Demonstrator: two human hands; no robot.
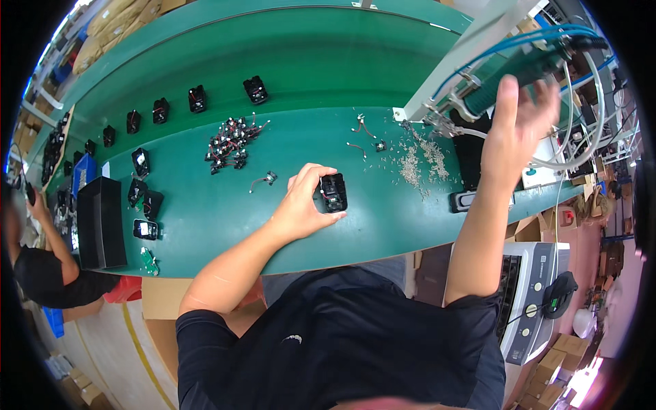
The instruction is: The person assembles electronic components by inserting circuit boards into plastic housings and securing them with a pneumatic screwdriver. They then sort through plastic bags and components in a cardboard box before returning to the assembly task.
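The black housing [334, 193] is held between thumb and fingers of the left hand [301, 205], over the green bench [383, 229]. The right hand [516, 133] is a blur by the green cylindrical tool [484, 97]; from here I can't tell whether it grips. Small metal pieces [410, 167] lie scattered nearby, wired parts [231, 142] heaped farther left.

Clock read from centre. Hands: 2, left hand [301, 205] at centre, right hand [519, 130] at 2.
Held housing [335, 193]: 1.
Back-row housings [197, 99], 10 to 11: 5 clear, others beyond too small to count.
At 9: 4 side housings [141, 161], 1 black box [101, 222], 1 co-worker [42, 273].
Between 8 and 9: 1 green board [148, 260].
At 10: 1 lead pile [232, 143], tangled, uncountable; 1 loose lead [271, 178].
At 1: 2 stray leads [363, 126].
At 2: screws [411, 167], too many to count.
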